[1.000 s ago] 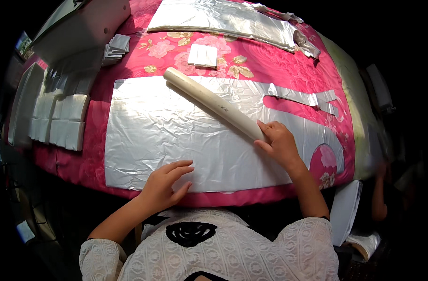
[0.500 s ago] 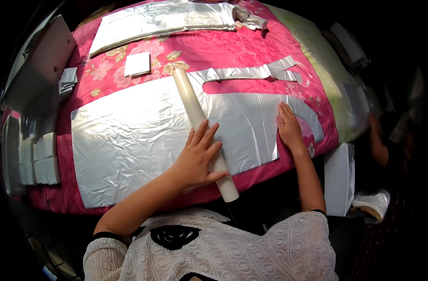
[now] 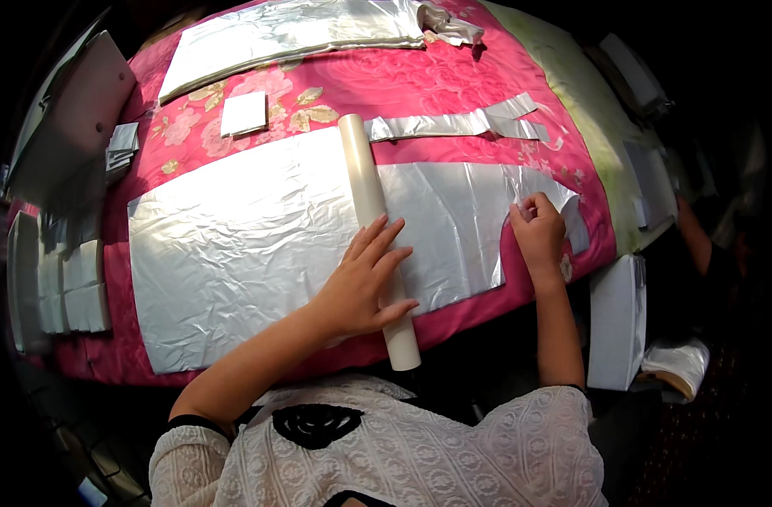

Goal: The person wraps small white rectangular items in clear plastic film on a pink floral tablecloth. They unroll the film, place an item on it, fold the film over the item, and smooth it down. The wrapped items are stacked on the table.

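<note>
A silvery-white plastic bag [image 3: 242, 228] with strap-like handles lies flat and creased, its handle end to the right. Across its middle rests a pale cream tube [image 3: 365, 182], tilted a little from upright. My left hand [image 3: 360, 287] lies on the tube's lower half, fingers spread, thumb over the near side. My right hand [image 3: 540, 238] has its fingers curled together in a pinch at the bag's handle end, where the film is pulled up in creases. Its fingertips are partly hidden. The far handle strap [image 3: 453, 125] stretches to the right beyond the tube.
A pink flowered cloth [image 3: 318, 76] covers the table. At the far side lies a stack of silvery bags [image 3: 293, 34]. A small white folded packet [image 3: 244, 114] sits nearer. Folded white packets [image 3: 83, 287] stand at left. A white box [image 3: 616, 321] is at right, near another person's arm [image 3: 695, 232].
The tube has shifted right and turned more upright, with my left hand still on it. My right hand has gone from flat on the bag to a pinch, lifting its film.
</note>
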{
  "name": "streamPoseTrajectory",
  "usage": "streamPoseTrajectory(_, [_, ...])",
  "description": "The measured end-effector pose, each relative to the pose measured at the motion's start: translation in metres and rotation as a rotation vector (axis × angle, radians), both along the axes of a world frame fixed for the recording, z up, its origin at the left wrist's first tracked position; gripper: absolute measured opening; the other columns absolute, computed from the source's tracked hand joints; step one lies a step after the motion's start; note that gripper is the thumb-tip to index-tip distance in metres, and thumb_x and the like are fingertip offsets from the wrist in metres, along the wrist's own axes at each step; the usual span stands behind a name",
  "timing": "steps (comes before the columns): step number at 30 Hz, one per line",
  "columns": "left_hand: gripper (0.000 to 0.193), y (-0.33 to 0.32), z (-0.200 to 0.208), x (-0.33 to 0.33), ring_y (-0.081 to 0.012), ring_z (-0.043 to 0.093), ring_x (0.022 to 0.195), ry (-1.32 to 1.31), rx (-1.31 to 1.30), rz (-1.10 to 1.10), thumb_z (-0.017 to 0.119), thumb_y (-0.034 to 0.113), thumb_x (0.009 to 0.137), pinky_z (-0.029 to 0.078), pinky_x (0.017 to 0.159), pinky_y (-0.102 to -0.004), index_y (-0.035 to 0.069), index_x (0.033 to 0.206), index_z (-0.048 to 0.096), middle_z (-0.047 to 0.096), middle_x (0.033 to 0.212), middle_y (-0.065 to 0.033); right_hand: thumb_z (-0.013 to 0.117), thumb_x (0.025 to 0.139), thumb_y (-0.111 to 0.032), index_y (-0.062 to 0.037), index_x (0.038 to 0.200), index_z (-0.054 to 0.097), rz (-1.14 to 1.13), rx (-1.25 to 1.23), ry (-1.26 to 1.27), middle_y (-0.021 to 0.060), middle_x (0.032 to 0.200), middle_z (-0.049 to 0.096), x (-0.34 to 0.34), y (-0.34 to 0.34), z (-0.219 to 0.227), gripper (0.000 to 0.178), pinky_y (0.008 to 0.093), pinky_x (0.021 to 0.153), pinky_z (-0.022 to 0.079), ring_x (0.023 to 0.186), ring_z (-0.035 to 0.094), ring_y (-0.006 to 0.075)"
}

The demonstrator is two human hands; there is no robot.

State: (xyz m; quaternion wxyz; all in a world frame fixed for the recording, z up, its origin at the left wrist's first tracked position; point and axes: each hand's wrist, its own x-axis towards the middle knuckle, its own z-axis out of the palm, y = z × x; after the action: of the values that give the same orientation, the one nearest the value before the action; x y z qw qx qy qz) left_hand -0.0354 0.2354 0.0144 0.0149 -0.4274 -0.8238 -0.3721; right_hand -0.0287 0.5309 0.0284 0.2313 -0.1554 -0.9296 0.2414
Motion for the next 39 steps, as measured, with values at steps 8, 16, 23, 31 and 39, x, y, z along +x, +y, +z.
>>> streamPoseTrajectory(8, [0.042, -0.019, 0.024, -0.002, -0.0148, 0.060, 0.093, -1.404, 0.533, 0.273, 0.058, 0.026, 0.089, 0.050, 0.079, -0.0265, -0.002, 0.119, 0.047, 0.060, 0.103, -0.0117, 0.070, 0.076, -0.012, 0.0000, 0.117, 0.050, 0.769, -0.618, -0.350, 0.0145, 0.106, 0.060, 0.043, -0.156, 0.035, 0.047, 0.0307, 0.080, 0.049, 0.093, 0.061, 0.0210])
streamPoseTrajectory(16, [0.033, -0.077, -0.006, 0.006, -0.0137, 0.061, 0.087, -1.286, 0.261, 0.388, 0.063, 0.018, 0.084, 0.050, 0.075, -0.0277, -0.003, 0.107, 0.056, 0.063, 0.095, -0.0102, 0.066, 0.079, -0.011, -0.0007, 0.131, 0.042, 1.197, -0.528, -0.461, 0.0193, 0.125, 0.049, 0.057, -0.181, 0.012, 0.058, 0.0322, 0.093, 0.043, 0.114, 0.051, 0.0239])
streamPoseTrajectory(23, [0.033, -0.081, -0.009, 0.008, -0.0094, 0.059, 0.079, -1.596, 0.527, 0.328, 0.062, 0.022, 0.086, 0.047, 0.068, -0.0234, -0.001, 0.110, 0.057, 0.064, 0.092, -0.0066, 0.069, 0.076, -0.012, -0.0010, 0.096, 0.058, 0.746, -0.490, -0.258, 0.0080, 0.081, 0.059, 0.051, -0.187, 0.016, 0.025, 0.0274, 0.058, 0.046, 0.062, 0.056, 0.0159])
streamPoseTrajectory(31, [0.034, -0.075, 0.000, 0.022, -0.0098, 0.060, 0.081, -1.390, 0.481, 0.269, 0.066, 0.017, 0.083, 0.048, 0.068, -0.0235, -0.001, 0.111, 0.058, 0.064, 0.099, -0.0078, 0.071, 0.074, -0.017, -0.0023, 0.095, 0.059, 0.787, -0.304, -0.242, 0.0111, 0.082, 0.060, 0.049, -0.194, 0.011, 0.028, 0.0333, 0.063, 0.048, 0.071, 0.060, 0.0245])
streamPoseTrajectory(39, [0.031, -0.075, -0.014, 0.020, -0.0092, 0.058, 0.069, -1.300, 0.521, 0.289, 0.074, 0.018, 0.076, 0.048, 0.063, -0.0221, -0.001, 0.095, 0.058, 0.062, 0.081, -0.0043, 0.070, 0.074, -0.014, -0.0019, 0.093, 0.062, 0.761, -0.376, -0.228, 0.0104, 0.080, 0.062, 0.051, -0.197, 0.011, 0.024, 0.0313, 0.060, 0.048, 0.064, 0.059, 0.0227])
